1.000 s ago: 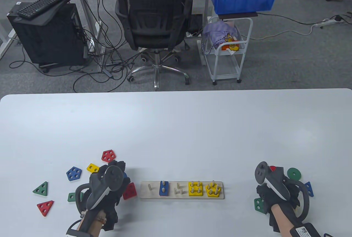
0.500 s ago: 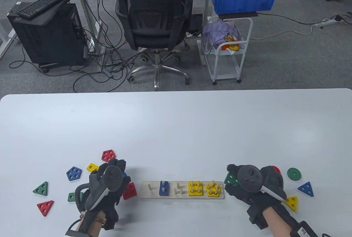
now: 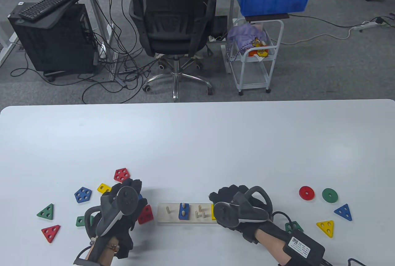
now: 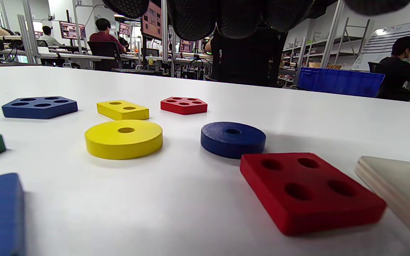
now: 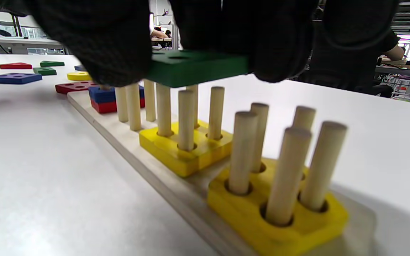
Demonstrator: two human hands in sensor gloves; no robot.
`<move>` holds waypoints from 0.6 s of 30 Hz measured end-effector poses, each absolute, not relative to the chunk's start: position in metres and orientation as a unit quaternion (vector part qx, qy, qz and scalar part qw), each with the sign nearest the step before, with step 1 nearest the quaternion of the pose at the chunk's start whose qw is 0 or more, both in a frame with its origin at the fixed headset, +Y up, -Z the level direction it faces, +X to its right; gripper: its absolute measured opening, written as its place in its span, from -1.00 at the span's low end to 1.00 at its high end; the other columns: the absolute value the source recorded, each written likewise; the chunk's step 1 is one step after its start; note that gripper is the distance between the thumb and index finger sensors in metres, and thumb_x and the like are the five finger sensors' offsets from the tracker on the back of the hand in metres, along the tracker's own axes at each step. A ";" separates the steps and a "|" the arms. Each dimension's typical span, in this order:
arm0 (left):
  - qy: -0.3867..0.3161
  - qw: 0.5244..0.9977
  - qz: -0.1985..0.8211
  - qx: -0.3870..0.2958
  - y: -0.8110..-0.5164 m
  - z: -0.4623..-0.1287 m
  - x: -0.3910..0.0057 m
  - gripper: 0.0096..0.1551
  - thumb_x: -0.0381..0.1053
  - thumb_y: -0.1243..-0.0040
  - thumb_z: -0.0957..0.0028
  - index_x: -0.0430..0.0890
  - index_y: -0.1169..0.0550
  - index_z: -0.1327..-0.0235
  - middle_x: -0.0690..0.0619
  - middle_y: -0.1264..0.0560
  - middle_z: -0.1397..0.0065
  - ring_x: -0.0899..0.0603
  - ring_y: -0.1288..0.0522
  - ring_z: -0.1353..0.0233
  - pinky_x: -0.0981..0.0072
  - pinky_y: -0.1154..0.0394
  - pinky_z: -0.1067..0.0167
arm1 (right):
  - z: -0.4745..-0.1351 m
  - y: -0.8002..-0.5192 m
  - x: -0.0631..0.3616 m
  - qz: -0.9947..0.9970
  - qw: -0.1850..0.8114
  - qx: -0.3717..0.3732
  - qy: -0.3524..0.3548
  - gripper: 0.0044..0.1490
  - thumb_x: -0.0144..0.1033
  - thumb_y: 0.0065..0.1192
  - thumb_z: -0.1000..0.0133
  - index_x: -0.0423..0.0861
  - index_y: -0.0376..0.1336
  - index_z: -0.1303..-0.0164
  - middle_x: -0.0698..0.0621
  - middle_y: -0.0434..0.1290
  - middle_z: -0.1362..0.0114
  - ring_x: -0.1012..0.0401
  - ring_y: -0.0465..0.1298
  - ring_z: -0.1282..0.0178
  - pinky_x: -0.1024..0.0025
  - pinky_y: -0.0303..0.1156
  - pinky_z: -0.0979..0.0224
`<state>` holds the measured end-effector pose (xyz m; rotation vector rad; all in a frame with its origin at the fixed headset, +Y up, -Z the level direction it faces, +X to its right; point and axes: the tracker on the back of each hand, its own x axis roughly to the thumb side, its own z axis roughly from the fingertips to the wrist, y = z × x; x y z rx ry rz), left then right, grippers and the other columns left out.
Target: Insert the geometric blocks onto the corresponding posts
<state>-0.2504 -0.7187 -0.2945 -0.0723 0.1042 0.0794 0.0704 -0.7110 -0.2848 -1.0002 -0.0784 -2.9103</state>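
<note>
On the white table (image 3: 197, 142), left of the wooden post board (image 3: 172, 219), the table view is showing two pentagons, one red (image 3: 122, 174) and one blue (image 3: 82, 194), two triangles, one green (image 3: 46, 212) and one red (image 3: 51, 232), a yellow two-hole block (image 3: 104, 188) and a red square (image 3: 145, 214); to the right are lying two discs, red (image 3: 306, 193) and green (image 3: 329, 195), and three triangles, blue (image 3: 343, 212), yellow (image 3: 326, 227) and green (image 3: 293, 227); the left wrist view alone is revealing a yellow disc (image 4: 124, 138) and a blue disc (image 4: 233, 139) hidden under the left hand (image 3: 118, 213) from above; the right wrist view alone is showing the green block (image 5: 196, 67), pinched flat between the right hand's (image 3: 239, 212) fingers (image 5: 98, 46), just over the tops of the posts carrying the yellow square (image 5: 185, 151), with a yellow pentagon (image 5: 278, 217) seated on five posts nearer the camera; from above that hand is covering the board's right end; the left hand is resting palm down near the board's left end, its grip impossible to tell, nothing visibly held.
</note>
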 end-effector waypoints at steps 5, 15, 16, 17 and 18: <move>0.049 0.997 0.038 -0.040 -0.718 -0.294 -0.249 -0.21 0.40 -0.08 0.12 0.35 -0.30 -0.48 0.26 -0.23 -0.72 -0.06 -0.26 -0.72 -0.18 -0.17 -0.59 | -0.285 -0.715 0.069 -0.945 0.028 -0.324 -0.024 -0.08 0.06 0.43 0.04 -0.13 0.22 -0.46 -0.21 0.37 -0.43 -0.15 0.47 -0.27 -0.34 0.34 -0.32; 0.053 0.997 0.037 -0.048 -0.718 -0.293 -0.248 -0.21 0.41 -0.08 0.12 0.34 -0.30 -0.48 0.26 -0.23 -0.72 -0.06 -0.26 -0.72 -0.18 -0.17 -0.59 | -0.289 -0.710 0.082 -0.953 0.002 -0.298 -0.054 -0.03 0.07 0.39 0.01 -0.11 0.14 -0.54 -0.22 0.28 -0.57 -0.19 0.42 -0.43 -0.37 0.31 -0.36; 0.053 0.997 0.038 -0.048 -0.718 -0.293 -0.249 -0.21 0.41 -0.08 0.12 0.34 -0.30 -0.48 0.26 -0.23 -0.73 -0.06 -0.27 -0.72 -0.18 -0.17 -0.59 | -0.290 -0.707 0.089 -0.956 -0.004 -0.290 -0.049 -0.04 0.07 0.39 0.00 -0.11 0.14 -0.54 -0.22 0.28 -0.57 -0.19 0.42 -0.43 -0.37 0.31 -0.36; 0.052 0.997 0.038 -0.049 -0.719 -0.293 -0.248 -0.21 0.41 -0.08 0.12 0.34 -0.30 -0.48 0.26 -0.23 -0.73 -0.06 -0.26 -0.72 -0.18 -0.17 -0.59 | -0.290 -0.705 0.093 -0.958 -0.009 -0.283 -0.050 -0.04 0.08 0.38 0.00 -0.11 0.14 -0.54 -0.23 0.28 -0.57 -0.19 0.42 -0.43 -0.37 0.31 -0.36; 0.052 0.997 0.037 -0.050 -0.719 -0.293 -0.248 -0.21 0.41 -0.08 0.12 0.34 -0.30 -0.48 0.26 -0.23 -0.73 -0.06 -0.26 -0.72 -0.18 -0.17 -0.59 | -0.290 -0.703 0.101 -0.961 -0.017 -0.272 -0.052 -0.04 0.08 0.38 0.01 -0.11 0.14 -0.54 -0.23 0.28 -0.57 -0.19 0.42 -0.43 -0.38 0.30 -0.36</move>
